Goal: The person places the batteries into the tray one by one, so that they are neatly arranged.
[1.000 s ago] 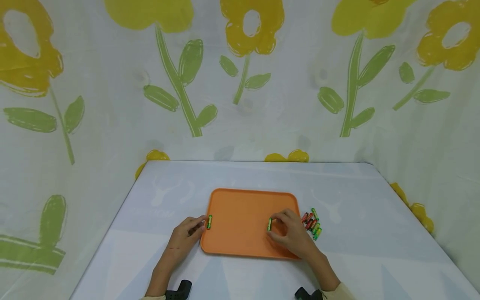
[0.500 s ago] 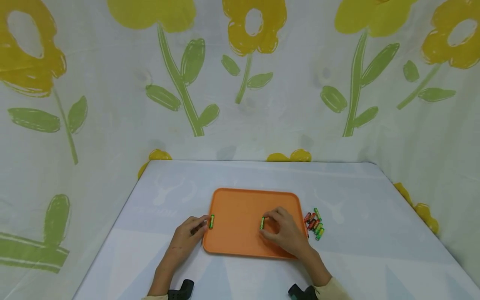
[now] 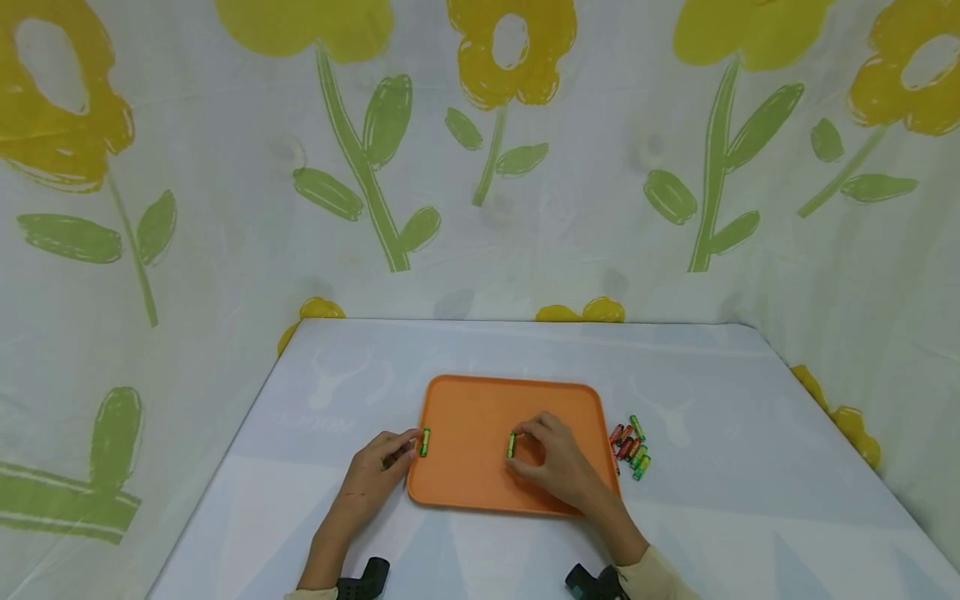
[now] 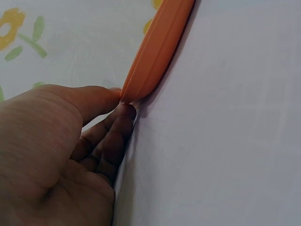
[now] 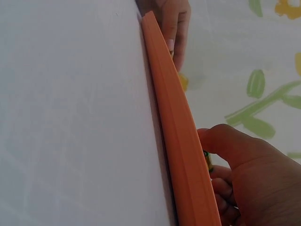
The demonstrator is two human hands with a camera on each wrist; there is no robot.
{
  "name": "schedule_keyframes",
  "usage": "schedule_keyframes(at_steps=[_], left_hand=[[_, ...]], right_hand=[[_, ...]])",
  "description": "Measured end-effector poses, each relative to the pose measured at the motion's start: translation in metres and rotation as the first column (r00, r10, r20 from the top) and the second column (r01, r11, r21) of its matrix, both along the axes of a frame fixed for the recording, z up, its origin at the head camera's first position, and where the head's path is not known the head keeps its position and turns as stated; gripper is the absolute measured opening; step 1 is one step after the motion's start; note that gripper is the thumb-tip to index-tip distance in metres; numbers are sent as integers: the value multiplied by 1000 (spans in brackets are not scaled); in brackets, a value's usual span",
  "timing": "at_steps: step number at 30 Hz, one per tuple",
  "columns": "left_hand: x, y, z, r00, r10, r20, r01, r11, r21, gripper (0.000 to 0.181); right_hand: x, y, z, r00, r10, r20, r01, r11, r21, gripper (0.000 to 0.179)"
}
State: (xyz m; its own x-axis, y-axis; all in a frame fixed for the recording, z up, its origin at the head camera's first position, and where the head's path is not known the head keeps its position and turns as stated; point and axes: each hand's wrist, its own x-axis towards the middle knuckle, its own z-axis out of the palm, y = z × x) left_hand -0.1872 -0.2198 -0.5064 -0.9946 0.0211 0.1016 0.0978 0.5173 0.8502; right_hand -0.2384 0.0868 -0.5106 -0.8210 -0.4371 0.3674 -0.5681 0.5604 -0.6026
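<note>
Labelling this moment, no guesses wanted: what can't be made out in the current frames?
Heap of batteries: head view; exact count lost to overlap, print too small.
Held battery in right hand: right wrist view; mostly hidden by tray wall and that hand.
Edge battery: left wrist view; hidden behind tray wall. Head view: too small to tell if left hand touches it.
Left hand: right wrist view; cut off by top edge.
</note>
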Motion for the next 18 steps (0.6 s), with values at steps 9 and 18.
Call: schedule_keyframes(at_steps=[9,18], left_hand=[[0,0,0,1000,5,-15,-5,1000,-2,37],[0,1,1,1000,12,10,-12,1000,-2,37]], right_hand=[[-3,-14,-1,999,11,35,-12,1000,23,37],[-6,-31,-1,999,52,14,-52,998,18,35]])
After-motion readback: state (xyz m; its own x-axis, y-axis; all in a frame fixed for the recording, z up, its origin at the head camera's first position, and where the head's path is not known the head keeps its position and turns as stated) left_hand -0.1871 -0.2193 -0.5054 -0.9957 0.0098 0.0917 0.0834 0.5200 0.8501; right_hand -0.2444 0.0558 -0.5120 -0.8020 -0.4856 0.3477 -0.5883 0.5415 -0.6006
